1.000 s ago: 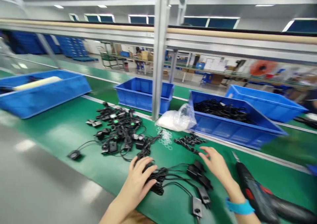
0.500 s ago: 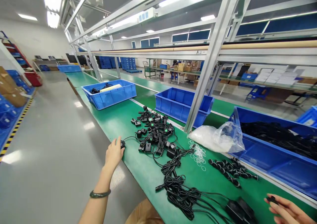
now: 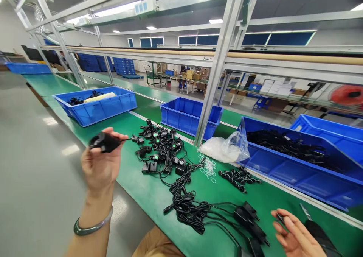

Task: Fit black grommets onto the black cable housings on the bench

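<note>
My left hand (image 3: 102, 170), with a bangle at the wrist, is raised over the table's near edge and closed on a black round device (image 3: 105, 142). A thin cord runs from the device toward the pile of black corded devices (image 3: 166, 147). At the lower right, my right hand (image 3: 297, 232) pinches a small black part (image 3: 280, 218) between thumb and fingers; its exact kind is hard to see. Between the hands lie bundled black cables (image 3: 190, 211) and black power adapters (image 3: 249, 219). Small black pieces with pale rings (image 3: 238, 177) lie beyond my right hand.
Loose clear rings (image 3: 208, 168) lie beside a plastic bag of white material (image 3: 221, 149). Blue bins (image 3: 104, 109) stand along the green table (image 3: 136, 189), one full of black cables (image 3: 283, 147). A metal post (image 3: 215, 67) rises behind. A tool with a metal tip (image 3: 305, 211) lies by my right hand.
My left hand has lifted the black device off the table edge and turned palm up. My right hand still pinches the small black part. The view has swung to the right.
</note>
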### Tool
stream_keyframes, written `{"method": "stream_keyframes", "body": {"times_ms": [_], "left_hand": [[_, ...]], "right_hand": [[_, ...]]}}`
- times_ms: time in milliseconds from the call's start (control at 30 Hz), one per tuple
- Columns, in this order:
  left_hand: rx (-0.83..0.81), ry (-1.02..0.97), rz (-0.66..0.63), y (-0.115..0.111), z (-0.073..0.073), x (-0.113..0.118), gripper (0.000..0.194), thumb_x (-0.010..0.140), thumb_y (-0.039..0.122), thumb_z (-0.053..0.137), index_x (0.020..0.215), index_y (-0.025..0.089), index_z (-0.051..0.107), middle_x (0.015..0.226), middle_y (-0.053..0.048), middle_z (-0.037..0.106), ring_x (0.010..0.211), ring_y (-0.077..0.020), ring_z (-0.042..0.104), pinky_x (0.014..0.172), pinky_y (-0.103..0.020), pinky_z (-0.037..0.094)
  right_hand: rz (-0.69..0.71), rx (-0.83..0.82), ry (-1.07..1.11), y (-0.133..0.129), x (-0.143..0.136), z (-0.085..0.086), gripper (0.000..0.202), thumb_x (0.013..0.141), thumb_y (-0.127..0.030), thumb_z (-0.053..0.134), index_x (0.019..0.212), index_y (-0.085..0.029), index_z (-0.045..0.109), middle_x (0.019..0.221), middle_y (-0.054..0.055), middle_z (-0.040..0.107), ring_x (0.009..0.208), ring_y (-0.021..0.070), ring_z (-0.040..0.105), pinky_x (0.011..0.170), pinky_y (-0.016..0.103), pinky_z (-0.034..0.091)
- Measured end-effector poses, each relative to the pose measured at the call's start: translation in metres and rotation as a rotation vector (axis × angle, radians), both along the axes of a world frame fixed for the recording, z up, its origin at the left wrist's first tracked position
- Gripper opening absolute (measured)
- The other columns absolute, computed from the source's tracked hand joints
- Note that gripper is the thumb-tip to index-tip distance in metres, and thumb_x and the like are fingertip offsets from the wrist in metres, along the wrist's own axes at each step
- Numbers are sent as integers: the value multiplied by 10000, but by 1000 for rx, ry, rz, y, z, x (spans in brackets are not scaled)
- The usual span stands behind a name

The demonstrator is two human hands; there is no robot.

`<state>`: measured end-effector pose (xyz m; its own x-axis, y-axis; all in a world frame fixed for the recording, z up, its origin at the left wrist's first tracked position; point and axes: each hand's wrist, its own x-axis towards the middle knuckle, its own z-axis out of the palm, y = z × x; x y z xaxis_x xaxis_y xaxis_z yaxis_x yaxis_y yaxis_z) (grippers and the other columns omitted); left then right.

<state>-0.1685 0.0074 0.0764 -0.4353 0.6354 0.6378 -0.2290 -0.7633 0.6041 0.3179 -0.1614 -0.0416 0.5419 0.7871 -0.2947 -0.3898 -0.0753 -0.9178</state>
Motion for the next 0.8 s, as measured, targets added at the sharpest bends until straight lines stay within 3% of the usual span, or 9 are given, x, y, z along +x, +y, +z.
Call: {"method": "stream_keyframes", "body": {"times_ms": [67,100,167,267,367,433,500,600,800], "left_hand": [[-12,-127,-186,-18,26,26,515,682,603,847,1042,252,737,851,23,687,757,-119,650,812,-288,627],[-67,-151,-308,-26,32,39,486,704,590,841,1048,265,732,830,33,680,679,-91,622,702,-232,623],[-252,-112,-557,-39,30,65,404,771,553,807,1028,254,721,801,25,671,526,-50,531,455,-133,510],[-622,109,-896,-55,-3,108,350,844,502,745,987,184,712,775,-32,672,410,-28,417,319,-106,309],[-838,262,-1151,-72,-48,147,455,853,555,712,1043,141,711,758,-57,652,419,-35,442,361,-136,359],[-872,306,-1218,-82,-70,165,498,856,583,697,1082,139,712,760,-44,627,437,-40,476,392,-147,389],[-881,344,-1244,-91,-83,176,498,861,579,693,1105,145,714,772,-33,612,450,-45,505,405,-147,389],[-894,359,-1268,-99,-90,183,501,858,578,697,1102,141,718,768,-30,611,444,-46,508,403,-147,373],[-927,341,-1213,-99,-97,188,528,823,600,723,1092,146,718,816,-42,638,429,-44,500,403,-160,348]], "right_hand": [[41,35,4,-3,-21,11,423,605,-431,918,958,-257,764,1063,65,702,691,136,575,496,192,523],[61,61,-2,-4,-31,16,399,619,-421,916,950,-256,767,1065,73,712,677,132,569,497,192,521],[124,120,-32,-6,-49,22,337,656,-411,902,926,-259,768,1076,89,726,675,140,591,505,203,528],[242,204,-129,-10,-77,28,236,744,-399,849,920,-266,764,1131,99,712,773,198,682,570,255,582],[273,282,-256,-15,-103,34,178,809,-387,795,936,-268,758,1077,75,689,844,248,726,683,342,636],[262,357,-457,-17,-116,40,122,849,-344,756,949,-273,758,992,61,703,844,239,726,715,342,638],[243,446,-742,-17,-125,45,106,877,-256,718,974,-281,755,930,48,735,821,213,720,692,293,623],[201,571,-1046,-16,-130,51,206,875,-137,692,1024,-275,730,905,31,756,792,196,712,682,285,601],[212,639,-1210,-13,-130,51,279,873,-49,649,1068,-246,674,906,36,745,794,208,678,693,340,577]]}}
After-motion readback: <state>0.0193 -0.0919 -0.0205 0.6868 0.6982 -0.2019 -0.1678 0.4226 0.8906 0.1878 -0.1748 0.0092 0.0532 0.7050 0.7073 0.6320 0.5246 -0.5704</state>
